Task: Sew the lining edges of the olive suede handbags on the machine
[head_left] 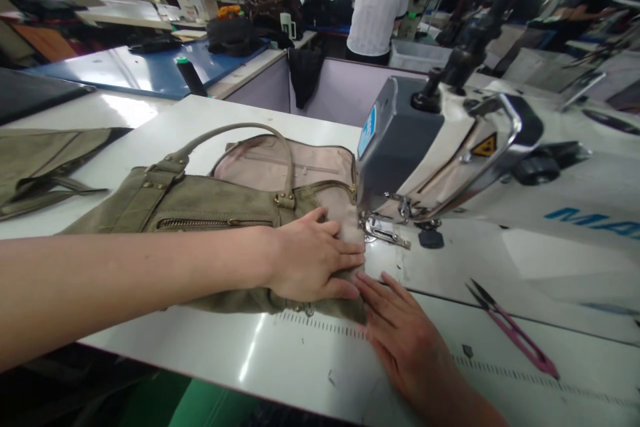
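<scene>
An olive green handbag [220,207] lies on its side on the white sewing table, its pinkish lining [270,163] and one curved handle showing. My left hand [313,257] rests flat across the bag's right end with the fingers spread over the lining. Close by, my right hand [405,333] lies with outstretched fingers touching the bag's lower right corner. The bag's right edge sits beside the presser foot [385,232] of the sewing machine [480,160]. Whether the needle is in the cloth cannot be made out.
Pink-handled thread snips [520,337] lie on the table right of my right hand. Another olive bag piece [50,160] is at the left. A dark thread cone [190,75] stands behind the table. Farther back, a person in a white shirt [379,3] stands turned away.
</scene>
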### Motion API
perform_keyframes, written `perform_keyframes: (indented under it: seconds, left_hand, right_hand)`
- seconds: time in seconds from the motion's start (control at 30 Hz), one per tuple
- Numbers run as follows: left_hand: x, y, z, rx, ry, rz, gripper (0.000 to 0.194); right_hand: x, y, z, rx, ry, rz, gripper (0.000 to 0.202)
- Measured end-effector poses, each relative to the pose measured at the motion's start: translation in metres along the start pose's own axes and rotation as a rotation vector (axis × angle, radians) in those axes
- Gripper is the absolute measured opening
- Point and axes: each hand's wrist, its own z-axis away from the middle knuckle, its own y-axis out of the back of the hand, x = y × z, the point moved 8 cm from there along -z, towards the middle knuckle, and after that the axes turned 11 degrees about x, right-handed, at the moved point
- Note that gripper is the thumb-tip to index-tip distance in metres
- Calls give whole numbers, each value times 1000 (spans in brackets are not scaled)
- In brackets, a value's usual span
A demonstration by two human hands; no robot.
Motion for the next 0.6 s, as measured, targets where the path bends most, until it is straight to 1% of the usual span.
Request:
perform_keyframes:
  seconds: [0.1,0.2,0.3,0.37,0.5,0.6]
  left_hand:
    - [-1,3,2,15,-4,11,51]
    - [3,6,9,51,-29,6,49]
    - [7,4,17,45,-22,39,51]
    - [6,3,18,50,-6,50,53]
    - [-1,1,11,104,-28,12,54]
    - [-11,3,2,154,-42,-64,51]
  right_hand:
    - [1,1,-2,16,-33,6,25]
    - [0,5,-4,60,-50,16,27]
    - [-2,7,-4,78,-22,-10,26]
    - [-2,7,-4,76,1,-22,26]
    - [5,5,-9,80,15,25,27]
    - [12,1,-16,96,2,54,28]
